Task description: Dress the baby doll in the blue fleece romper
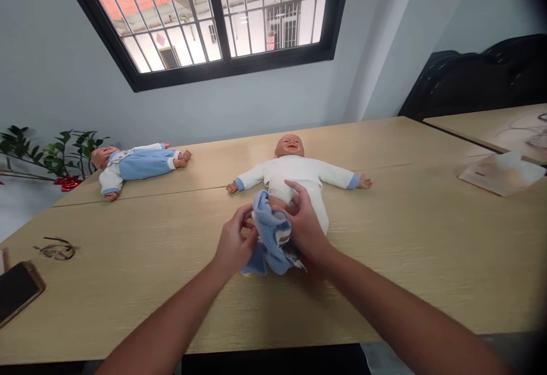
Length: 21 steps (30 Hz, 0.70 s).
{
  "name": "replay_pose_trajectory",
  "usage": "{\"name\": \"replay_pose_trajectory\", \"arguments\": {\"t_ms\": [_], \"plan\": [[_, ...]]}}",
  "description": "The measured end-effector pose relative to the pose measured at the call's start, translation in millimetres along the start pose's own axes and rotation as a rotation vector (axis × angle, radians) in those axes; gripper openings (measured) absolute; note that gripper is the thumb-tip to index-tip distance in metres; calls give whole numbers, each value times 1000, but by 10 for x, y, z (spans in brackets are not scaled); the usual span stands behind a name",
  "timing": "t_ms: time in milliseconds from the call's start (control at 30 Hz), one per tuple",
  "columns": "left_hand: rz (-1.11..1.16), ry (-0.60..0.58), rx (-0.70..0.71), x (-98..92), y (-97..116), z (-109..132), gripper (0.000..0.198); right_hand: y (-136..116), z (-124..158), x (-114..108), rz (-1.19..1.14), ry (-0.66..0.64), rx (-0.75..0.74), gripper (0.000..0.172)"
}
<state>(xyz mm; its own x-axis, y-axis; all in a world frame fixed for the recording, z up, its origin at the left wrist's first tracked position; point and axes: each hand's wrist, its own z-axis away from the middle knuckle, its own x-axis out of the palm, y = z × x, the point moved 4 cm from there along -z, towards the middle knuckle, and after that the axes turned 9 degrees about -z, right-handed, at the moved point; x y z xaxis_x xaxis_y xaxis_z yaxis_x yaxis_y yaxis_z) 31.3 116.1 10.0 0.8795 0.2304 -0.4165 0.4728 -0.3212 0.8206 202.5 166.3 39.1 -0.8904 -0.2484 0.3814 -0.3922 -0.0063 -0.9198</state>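
Note:
A baby doll (294,171) in a white long-sleeved top lies on its back in the middle of the wooden table (427,249), head away from me, arms spread. A bunched light-blue knitted garment (270,237) sits over its lower body. My left hand (234,245) grips the garment's left side. My right hand (304,222) holds its right side and rests against the doll's waist and hip. The doll's legs are hidden under the cloth and my hands.
A second doll (135,165) in a blue and white outfit lies at the far left of the table. Glasses (55,248) and a dark phone (17,290) lie near the left edge. A plant (51,155) stands behind. Papers (502,172) lie at right.

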Motion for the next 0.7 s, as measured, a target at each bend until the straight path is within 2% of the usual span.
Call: {"name": "replay_pose_trajectory", "arguments": {"t_ms": [100, 233, 300, 400, 500, 600, 700], "plan": [[-26, 36, 32, 2, 22, 7, 37, -43, -21, -12, 10, -55, 17, 58], [-30, 331, 68, -109, 30, -5, 23, -53, -28, 20, -120, -145, 76, 72], [1, 409, 108, -132, 30, -10, 20, -31, -28, 29, -136, -141, 86, 76], [72, 336, 102, -81, 14, -18, 20, 8, -31, 34, -143, -121, 87, 78], [164, 278, 9, -21, -17, 1, 30, 12, -37, 23, -146, -89, 70, 79], [205, 281, -52, -6, -18, 25, 36, -16, -49, 10, -129, -90, 76, 79], [221, 293, -46, -30, 21, 33, 34, -48, -75, 0, -112, -151, 104, 77]]}}
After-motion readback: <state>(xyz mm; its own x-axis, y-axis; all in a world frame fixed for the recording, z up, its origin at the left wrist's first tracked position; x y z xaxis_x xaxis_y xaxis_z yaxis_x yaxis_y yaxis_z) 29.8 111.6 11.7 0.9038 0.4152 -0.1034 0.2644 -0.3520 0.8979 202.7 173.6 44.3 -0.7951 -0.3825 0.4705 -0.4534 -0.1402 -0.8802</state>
